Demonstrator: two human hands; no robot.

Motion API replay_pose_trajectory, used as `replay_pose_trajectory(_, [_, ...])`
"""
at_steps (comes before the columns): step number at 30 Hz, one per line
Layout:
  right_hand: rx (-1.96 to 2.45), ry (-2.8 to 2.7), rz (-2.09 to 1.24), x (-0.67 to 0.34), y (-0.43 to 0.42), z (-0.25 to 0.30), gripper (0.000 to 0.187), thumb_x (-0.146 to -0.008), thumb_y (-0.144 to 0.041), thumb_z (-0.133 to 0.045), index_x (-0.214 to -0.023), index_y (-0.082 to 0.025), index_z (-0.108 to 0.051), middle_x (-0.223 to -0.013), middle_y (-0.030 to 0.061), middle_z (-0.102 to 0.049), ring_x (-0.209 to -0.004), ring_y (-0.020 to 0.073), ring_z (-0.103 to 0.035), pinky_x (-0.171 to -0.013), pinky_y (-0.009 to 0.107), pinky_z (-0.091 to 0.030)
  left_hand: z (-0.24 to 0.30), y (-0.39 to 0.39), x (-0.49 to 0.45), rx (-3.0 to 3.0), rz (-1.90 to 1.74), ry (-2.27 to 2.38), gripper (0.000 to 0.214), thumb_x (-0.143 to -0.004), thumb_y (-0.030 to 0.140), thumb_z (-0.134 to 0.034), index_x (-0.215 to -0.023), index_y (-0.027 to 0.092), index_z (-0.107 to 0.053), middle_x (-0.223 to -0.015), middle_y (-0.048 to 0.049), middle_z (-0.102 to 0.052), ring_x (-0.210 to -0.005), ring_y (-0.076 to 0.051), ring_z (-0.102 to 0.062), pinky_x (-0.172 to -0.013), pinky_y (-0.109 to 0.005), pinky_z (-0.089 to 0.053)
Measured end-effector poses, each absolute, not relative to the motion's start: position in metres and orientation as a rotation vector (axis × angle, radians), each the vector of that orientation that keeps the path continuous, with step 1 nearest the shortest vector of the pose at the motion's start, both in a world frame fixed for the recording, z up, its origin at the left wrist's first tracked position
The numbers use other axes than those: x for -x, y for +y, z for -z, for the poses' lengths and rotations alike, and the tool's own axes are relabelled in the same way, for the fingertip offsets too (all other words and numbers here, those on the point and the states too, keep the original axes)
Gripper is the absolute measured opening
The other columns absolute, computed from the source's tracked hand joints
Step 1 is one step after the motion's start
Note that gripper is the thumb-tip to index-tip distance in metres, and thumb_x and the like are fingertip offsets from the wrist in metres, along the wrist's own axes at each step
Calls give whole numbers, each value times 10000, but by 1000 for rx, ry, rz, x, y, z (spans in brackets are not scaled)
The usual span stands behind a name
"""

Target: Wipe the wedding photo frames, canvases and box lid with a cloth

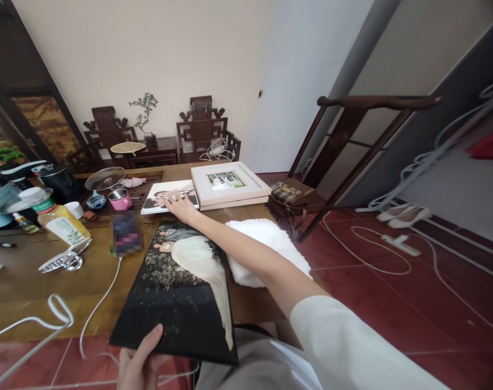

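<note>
My left hand (pixel 143 360) grips the near edge of a wedding photo album (pixel 177 287), with the thumb on top and the other fingers beneath. Its dark, glossy cover pictures a couple and a long white gown, and it is tilted over the table's near edge. My right hand (pixel 181 207) is stretched across the table, fingers spread and lying on a smaller white photo book (pixel 152 201) that also shows a couple. Just right of that hand are stacked cream picture frames (pixel 232 184). A fluffy white cloth (pixel 266 252) lies under my right forearm.
On the table's left are a bottle of yellow liquid (pixel 63 219), scissors (pixel 67 259), a pink cup (pixel 120 200), a blurred-out phone-like device (pixel 126 235) and a white cable (pixel 102 298). A wooden chair (pixel 347 130) with a checked bag (pixel 289 190) stands right.
</note>
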State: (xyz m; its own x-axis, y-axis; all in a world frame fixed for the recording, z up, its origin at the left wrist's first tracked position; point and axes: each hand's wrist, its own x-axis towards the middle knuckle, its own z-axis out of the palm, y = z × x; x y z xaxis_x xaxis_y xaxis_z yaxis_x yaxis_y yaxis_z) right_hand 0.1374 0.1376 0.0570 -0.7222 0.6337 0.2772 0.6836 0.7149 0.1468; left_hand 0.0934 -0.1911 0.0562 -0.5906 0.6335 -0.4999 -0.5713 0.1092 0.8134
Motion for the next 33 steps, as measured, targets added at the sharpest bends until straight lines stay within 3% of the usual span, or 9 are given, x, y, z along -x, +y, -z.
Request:
replay_pose_trajectory(8, [1188,-2830,60,-135,149,-68,615,-830,-61,-471,-1427,-125,-338,-1538,246,-272,-1386,396,-299,-969,752,-317,-53,-189,-93,-149,-1647,1543,354,-674,84,-767,-996,197,-673,-893,-24,-755,-895,-234,-728,-675,-248,-626])
replay_pose_trajectory(16, [979,-2910,-140,-146,155,-97,624,-715,-102,-665,-1317,-136,-505,-1416,191,-484,-1213,320,-539,-1015,478,-444,-53,-179,-93,-150,-1675,1541,281,-699,107,-742,-966,167,-676,-866,-38,-757,-915,-251,-725,-748,-291,-625])
replay_pose_trajectory(21, [713,-2841,-217,-197,123,-114,504,-870,-110,-527,-1366,-189,-486,-1397,106,-535,-1214,232,-546,-1024,394,-435,-44,-175,-96,-85,-1743,1590,220,-792,150,-689,-1009,185,-672,-1018,-45,-747,-1114,-247,-655,-941,-311,-556])
replay_pose_trajectory(24, [595,-2589,-346,-259,82,-119,414,-935,-172,-454,-1341,-191,-531,-1245,77,-654,-1083,231,-623,-937,399,-495,-39,-174,-100,-63,-1775,1688,255,-809,208,-713,-1057,220,-655,-1207,-31,-687,-1312,-244,-497,-1076,-323,-443])
replay_pose_trajectory(27, [693,-2406,-380,-325,32,-110,407,-963,-259,-445,-1362,-229,-521,-1224,66,-667,-1071,220,-636,-913,383,-520,-36,-174,-104,-59,-1750,1879,365,-752,238,-778,-1091,248,-643,-1214,-27,-685,-1356,-268,-440,-1114,-372,-398])
replay_pose_trajectory(30, [757,-2397,-281,-368,-10,-84,458,-922,-317,-532,-1372,-233,-516,-1227,91,-665,-1143,243,-611,-963,417,-512,-36,-172,-104,-78,-1680,1991,412,-726,250,-790,-1109,257,-637,-1208,-18,-688,-1335,-283,-465,-1101,-377,-414])
replay_pose_trajectory(33, [767,-2439,-199,-385,-33,-55,622,-843,-303,-623,-1427,-188,-442,-1368,135,-563,-1295,288,-490,-1073,517,-420,-38,-170,-105,-74,-1675,2065,448,-749,269,-759,-1171,269,-611,-1262,-1,-659,-1343,-282,-454,-1108,-386,-405])
